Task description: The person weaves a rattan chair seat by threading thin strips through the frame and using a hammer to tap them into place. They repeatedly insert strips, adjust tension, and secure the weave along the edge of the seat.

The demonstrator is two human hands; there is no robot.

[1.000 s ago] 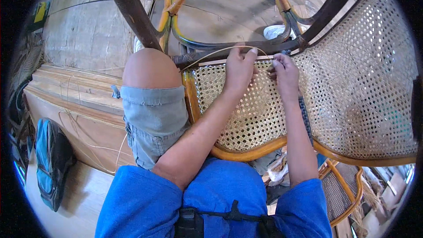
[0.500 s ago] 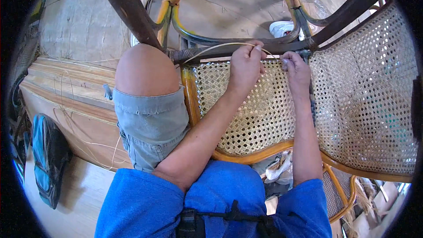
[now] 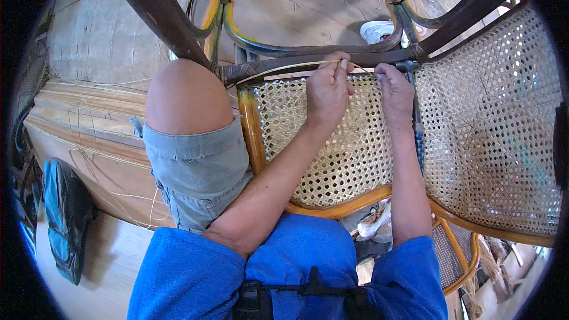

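Observation:
A thin, pale cane strand [image 3: 278, 69] arcs along the dark rail [image 3: 379, 59] of a rattan chair, beside the edge of its woven cane panel [image 3: 355, 136]. My left hand [image 3: 328, 93] pinches this strand between thumb and forefinger above the panel's far edge. Close to the rail's right end, my right hand [image 3: 396, 95] has its fingertips closed on the strand's other stretch, which curves down from the left hand. The strand's far left part runs behind my knee. Where it meets the panel edge at the right is too small to make out.
A second cane panel [image 3: 492, 124] rises at the right, joined to the chair. Dark and yellowed rattan legs [image 3: 216, 18] stand beyond the rail. Stacked boards [image 3: 89, 106] lie left of my bent knee, with loose strands over them. A blue-black bag [image 3: 62, 219] rests lower left.
The strand's arc lies flatter and nearer the rail. My left hand has moved slightly left and down, and my right hand has lifted a little. Both still hold the strand.

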